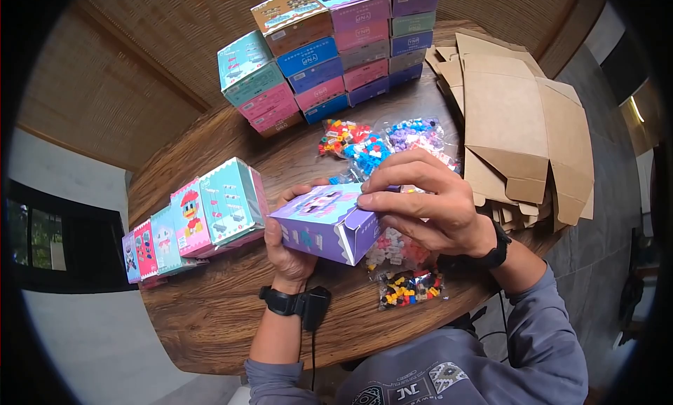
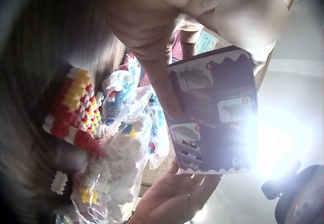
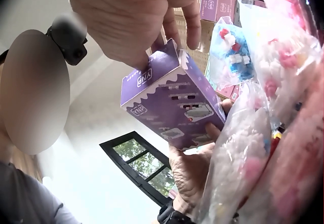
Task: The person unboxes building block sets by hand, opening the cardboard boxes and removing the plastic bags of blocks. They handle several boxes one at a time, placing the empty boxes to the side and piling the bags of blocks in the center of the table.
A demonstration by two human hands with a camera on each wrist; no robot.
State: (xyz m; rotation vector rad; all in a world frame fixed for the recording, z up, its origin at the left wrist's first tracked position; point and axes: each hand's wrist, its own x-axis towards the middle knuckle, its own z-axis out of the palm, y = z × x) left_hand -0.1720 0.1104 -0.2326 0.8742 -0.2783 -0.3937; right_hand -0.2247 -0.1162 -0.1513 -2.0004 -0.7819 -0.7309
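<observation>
A purple box is held tilted above the wooden table. My left hand grips its far-left end, thumb on the near side; in the left wrist view that hand spans the box's printed face. At the right end, the fingers of my right hand touch the top edge beside the end flap, where a white inner edge shows. The right wrist view has the right hand at the end panel of the box, its fingertips partly hidden behind the flap.
Stacked coloured boxes stand at the back, with a row of boxes at the left. Flattened cardboard lies at the right. Clear bags of small bricks lie under and behind the right hand.
</observation>
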